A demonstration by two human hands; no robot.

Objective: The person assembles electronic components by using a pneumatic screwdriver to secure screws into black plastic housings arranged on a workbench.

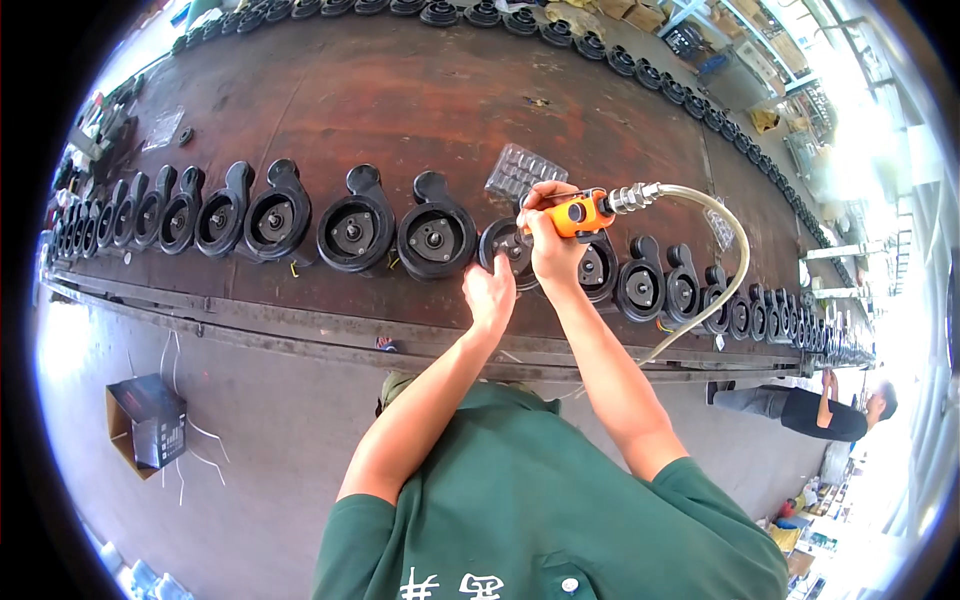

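My right hand (pixel 552 240) is wrapped round an orange air tool (pixel 578 213). A metal fitting (pixel 630 198) joins the tool to a clear hose (pixel 742 250). The tool is over a round black housing (pixel 498 240) with a metal plate inside. At this housing's near side, my left hand (pixel 490 290) grips its rim. Its exact finger placement is partly hidden. To the left stands another black housing (pixel 436 240), its neck pointing away from me. A further housing (pixel 597 268) is partly covered by my right hand and forearm. The tool's tip is hidden from view.
Similar black housings line the bench's near edge, and more parts (pixel 520 22) line its far edge. A clear blister tray (pixel 525 170) lies beyond my hands on the brown bench (pixel 400 100). An open cardboard box (pixel 122 425) is on the floor. A person (pixel 825 412) stands farther right.
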